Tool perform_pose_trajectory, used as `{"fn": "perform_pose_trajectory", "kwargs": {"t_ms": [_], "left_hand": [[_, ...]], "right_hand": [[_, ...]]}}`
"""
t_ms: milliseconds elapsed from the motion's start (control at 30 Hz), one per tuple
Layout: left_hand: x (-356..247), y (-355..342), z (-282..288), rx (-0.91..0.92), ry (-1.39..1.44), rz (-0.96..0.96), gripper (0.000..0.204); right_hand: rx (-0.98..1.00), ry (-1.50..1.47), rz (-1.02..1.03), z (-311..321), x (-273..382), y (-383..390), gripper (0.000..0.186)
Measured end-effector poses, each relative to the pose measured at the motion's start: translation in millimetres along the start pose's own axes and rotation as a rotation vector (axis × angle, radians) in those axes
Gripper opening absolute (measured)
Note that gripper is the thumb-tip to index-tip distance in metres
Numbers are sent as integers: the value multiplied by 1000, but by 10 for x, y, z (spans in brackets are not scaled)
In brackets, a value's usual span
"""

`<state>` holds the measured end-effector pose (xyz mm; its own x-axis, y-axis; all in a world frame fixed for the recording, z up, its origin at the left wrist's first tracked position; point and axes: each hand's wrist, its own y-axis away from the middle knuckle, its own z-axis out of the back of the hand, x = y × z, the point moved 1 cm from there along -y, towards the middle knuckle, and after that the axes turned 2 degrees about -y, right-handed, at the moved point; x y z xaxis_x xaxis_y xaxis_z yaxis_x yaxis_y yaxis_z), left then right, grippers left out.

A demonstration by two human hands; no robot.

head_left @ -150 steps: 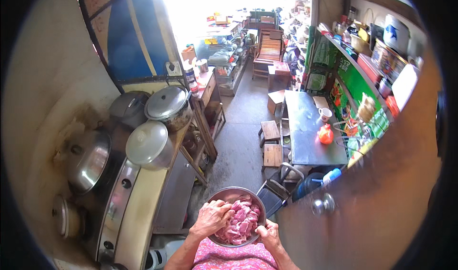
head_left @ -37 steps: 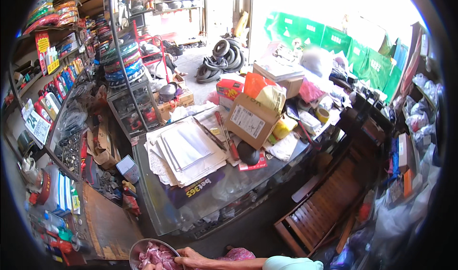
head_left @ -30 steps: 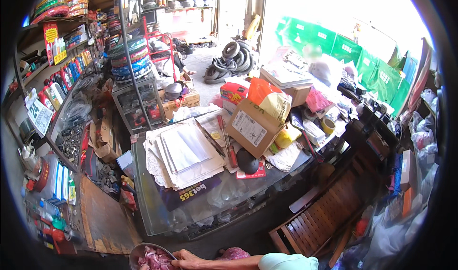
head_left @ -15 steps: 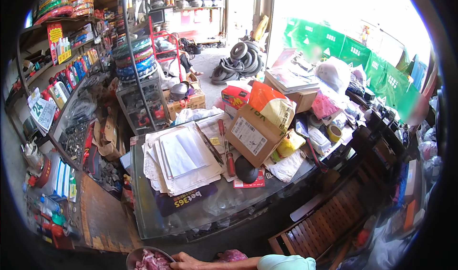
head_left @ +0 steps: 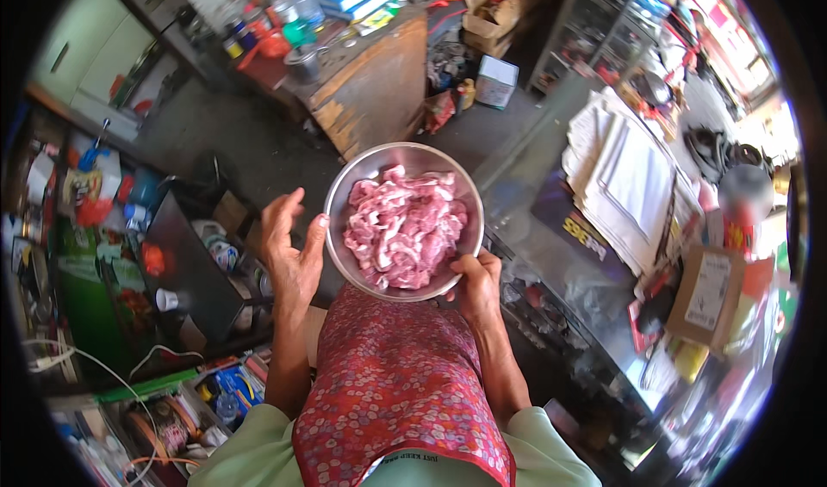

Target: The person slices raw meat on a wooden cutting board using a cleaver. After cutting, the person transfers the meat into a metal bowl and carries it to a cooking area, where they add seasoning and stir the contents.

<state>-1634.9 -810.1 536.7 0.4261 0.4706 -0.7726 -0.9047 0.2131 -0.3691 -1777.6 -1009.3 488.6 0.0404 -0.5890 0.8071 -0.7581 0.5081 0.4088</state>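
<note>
A steel bowl [head_left: 334,229] of sliced pink raw meat [head_left: 401,224] is held out over a red floral apron [head_left: 388,366]. My right hand [head_left: 478,280] grips the bowl's right rim, thumb on top. My left hand [head_left: 289,250] is beside the bowl's left edge, fingers raised and apart, holding nothing. The hidden fingers of my right hand are under the bowl.
A glass-topped counter [head_left: 534,254] with papers [head_left: 629,168] and a cardboard box [head_left: 702,297] runs along the right. A worn wooden cabinet [head_left: 366,86] stands ahead, a dark table [head_left: 181,276] at left, tangled cables [head_left: 95,362] lower left, grey floor [head_left: 189,134] between.
The view has swung down and leftward from the counter and doorway. The bowl, at the lower edge before, is now central, with both my hands visible and the left one apart from it.
</note>
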Motion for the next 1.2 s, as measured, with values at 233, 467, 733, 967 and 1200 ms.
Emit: {"fn": "perform_pose_trajectory", "kwargs": {"t_ms": [233, 467, 733, 967, 1200], "left_hand": [[500, 240, -31, 302, 620, 564, 33], [1210, -85, 641, 293, 912, 742, 41], [1937, -591, 1081, -15, 1058, 737, 86], [2478, -792, 1376, -378, 992, 749, 84], [2933, -1180, 1576, -377, 783, 756, 63]], "right_hand": [[105, 105, -74, -224, -100, -338, 8], [228, 340, -179, -1425, -459, -781, 15], [401, 298, -284, -2760, -1093, -1520, 10], [554, 424, -303, -3577, -1478, -1826, 12], [598, 501, -451, -4043, -1825, -2338, 16]]}}
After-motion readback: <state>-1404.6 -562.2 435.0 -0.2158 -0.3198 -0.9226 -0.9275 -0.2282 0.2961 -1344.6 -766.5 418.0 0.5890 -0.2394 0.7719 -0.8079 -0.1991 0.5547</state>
